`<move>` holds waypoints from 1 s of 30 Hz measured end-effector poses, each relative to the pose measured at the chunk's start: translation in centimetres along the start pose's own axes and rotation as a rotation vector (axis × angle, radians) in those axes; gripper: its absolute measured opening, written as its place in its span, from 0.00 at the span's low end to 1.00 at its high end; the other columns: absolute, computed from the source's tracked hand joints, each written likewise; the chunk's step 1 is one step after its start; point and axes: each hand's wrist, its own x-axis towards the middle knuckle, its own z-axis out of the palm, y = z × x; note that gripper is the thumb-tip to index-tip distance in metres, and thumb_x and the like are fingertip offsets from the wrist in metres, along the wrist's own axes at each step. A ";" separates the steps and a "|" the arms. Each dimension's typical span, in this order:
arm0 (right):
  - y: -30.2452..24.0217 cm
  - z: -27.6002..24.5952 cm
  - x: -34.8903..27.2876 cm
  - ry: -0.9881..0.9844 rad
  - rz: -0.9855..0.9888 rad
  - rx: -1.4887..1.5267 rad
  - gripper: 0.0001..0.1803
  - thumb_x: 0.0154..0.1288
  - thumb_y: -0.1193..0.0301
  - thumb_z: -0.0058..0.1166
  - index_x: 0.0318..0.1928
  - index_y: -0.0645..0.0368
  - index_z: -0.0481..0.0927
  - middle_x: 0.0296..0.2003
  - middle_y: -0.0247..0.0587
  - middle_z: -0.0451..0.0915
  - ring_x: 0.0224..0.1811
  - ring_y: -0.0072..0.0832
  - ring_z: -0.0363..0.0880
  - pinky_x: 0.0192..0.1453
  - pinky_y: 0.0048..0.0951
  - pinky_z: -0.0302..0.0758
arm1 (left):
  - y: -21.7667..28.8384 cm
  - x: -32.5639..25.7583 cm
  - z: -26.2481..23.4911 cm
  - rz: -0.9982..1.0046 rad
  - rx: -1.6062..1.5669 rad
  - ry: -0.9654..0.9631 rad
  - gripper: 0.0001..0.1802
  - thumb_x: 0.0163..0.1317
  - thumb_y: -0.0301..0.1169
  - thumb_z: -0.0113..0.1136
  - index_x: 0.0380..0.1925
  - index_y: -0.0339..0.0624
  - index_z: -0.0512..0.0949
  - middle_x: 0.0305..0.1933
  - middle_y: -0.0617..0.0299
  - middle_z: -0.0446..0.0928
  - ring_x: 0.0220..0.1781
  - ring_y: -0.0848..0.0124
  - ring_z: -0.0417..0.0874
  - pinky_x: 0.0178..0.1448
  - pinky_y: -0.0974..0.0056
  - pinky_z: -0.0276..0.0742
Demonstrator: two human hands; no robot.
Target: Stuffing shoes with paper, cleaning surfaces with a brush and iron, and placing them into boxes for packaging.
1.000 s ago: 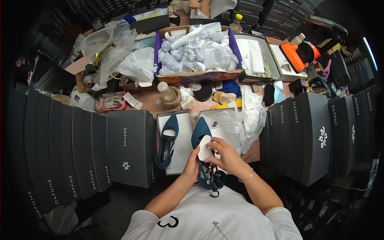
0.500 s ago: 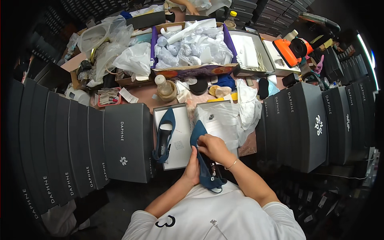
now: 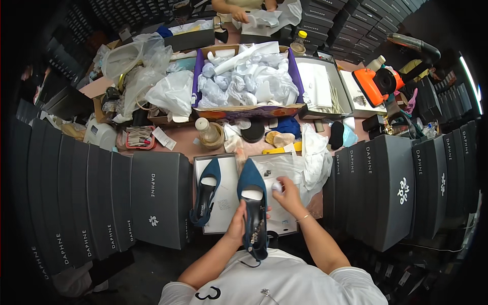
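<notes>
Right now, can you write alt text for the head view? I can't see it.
The left hand holds a blue pointed shoe, toe away, while the right hand beside it pinches a small white wad. A matching shoe lies on an open box leftward; a purple box of crumpled wrapping stands beyond.

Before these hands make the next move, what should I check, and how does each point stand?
1. Left hand gripping the dark-blue, pointed slingback shoe: ok.
2. Right hand holding the small, crumpled white wad: ok.
3. Second dark-blue pointed shoe wholly inside the shallow, white-lined grey box: not ok; its heel end overlaps the left rim.
4. Held shoe's toe stuffed: cannot tell; hidden inside.
</notes>
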 end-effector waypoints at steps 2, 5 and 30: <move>-0.5 -3.0 0.8 0.023 0.106 0.288 0.15 0.57 0.76 0.59 0.45 0.61 0.74 0.35 0.40 0.79 0.35 0.24 0.78 0.39 0.24 0.75 | -1.6 2.1 0.9 -0.102 0.005 0.057 0.38 0.65 0.60 0.43 0.59 0.35 0.65 0.54 0.45 0.75 0.43 0.65 0.83 0.35 0.65 0.83; -0.4 -4.2 1.3 -0.014 0.106 0.479 0.14 0.58 0.78 0.60 0.44 0.64 0.73 0.34 0.33 0.79 0.35 0.16 0.76 0.38 0.19 0.74 | -5.3 6.9 -1.5 -0.355 -0.089 0.179 0.31 0.65 0.57 0.45 0.53 0.41 0.72 0.46 0.53 0.80 0.40 0.64 0.84 0.38 0.59 0.83; -8.7 -1.2 32.3 -0.021 -0.404 -0.481 0.17 0.54 0.69 0.58 0.45 0.61 0.78 0.36 0.53 0.80 0.35 0.46 0.81 0.42 0.41 0.77 | -8.8 7.6 -4.7 -0.287 0.209 0.265 0.25 0.61 0.40 0.63 0.53 0.38 0.69 0.41 0.61 0.77 0.40 0.72 0.79 0.40 0.66 0.77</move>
